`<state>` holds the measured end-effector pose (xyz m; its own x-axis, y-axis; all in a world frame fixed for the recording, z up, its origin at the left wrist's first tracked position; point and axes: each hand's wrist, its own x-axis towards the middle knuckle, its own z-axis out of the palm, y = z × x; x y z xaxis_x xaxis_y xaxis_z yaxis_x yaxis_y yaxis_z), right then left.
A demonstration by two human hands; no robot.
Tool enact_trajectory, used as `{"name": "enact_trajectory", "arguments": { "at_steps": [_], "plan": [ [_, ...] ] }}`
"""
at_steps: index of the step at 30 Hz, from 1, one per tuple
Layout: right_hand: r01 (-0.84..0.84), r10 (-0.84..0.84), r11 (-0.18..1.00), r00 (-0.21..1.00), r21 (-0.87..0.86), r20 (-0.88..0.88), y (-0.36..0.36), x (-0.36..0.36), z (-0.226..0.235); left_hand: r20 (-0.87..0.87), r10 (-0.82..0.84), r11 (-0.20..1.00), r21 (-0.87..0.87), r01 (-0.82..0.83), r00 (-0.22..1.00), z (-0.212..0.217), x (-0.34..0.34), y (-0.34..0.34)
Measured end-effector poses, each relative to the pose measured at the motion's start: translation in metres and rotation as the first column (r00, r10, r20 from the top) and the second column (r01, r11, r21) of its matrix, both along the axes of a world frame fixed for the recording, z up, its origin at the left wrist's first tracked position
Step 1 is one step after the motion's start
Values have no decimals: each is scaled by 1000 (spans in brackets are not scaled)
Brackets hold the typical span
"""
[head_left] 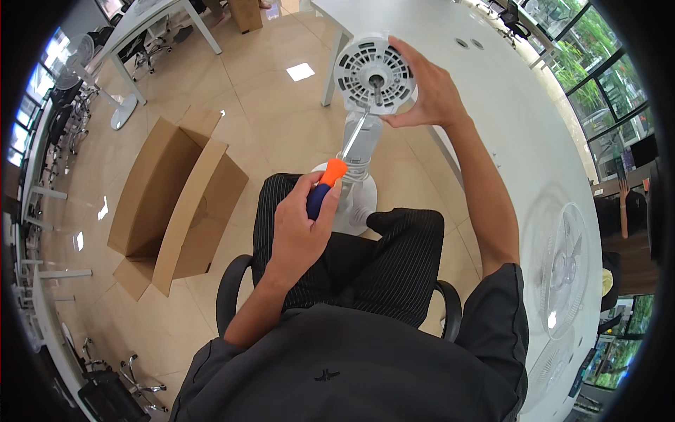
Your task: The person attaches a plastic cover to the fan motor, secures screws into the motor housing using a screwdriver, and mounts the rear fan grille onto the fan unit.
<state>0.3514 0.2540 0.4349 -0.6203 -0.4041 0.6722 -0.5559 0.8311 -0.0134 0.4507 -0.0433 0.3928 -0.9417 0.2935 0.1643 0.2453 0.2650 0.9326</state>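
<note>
Left hand [301, 228] grasps the orange-and-navy-handled screwdriver with slim metal shaft [335, 171]; right hand [437, 91] wraps the right side of the round, slotted white plastic motor housing [375, 75], apparently steadying it against the tool; housing sits atop the pale plastic stand [361, 141], slotted face and metal spindle toward the wearer; screwdriver below it, long axis slanting up and slightly right, tip at the housing's lower rim, contact unclear.

The head camera looks down — wide, from close above.

no readable text or signs
</note>
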Motion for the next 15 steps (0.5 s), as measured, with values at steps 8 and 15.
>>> {"name": "enact_trajectory", "arguments": {
  "at_steps": [8,15],
  "plan": [
    [15,-12,999,997,-45,71,-3,2,-1,-8,15,999,-41,-15,1000,9,-4,8],
    [-1,6,999,996,-48,94,-3,3,2,-118,43,996,-75,-52,992,6,-8,11]
  ]
}}
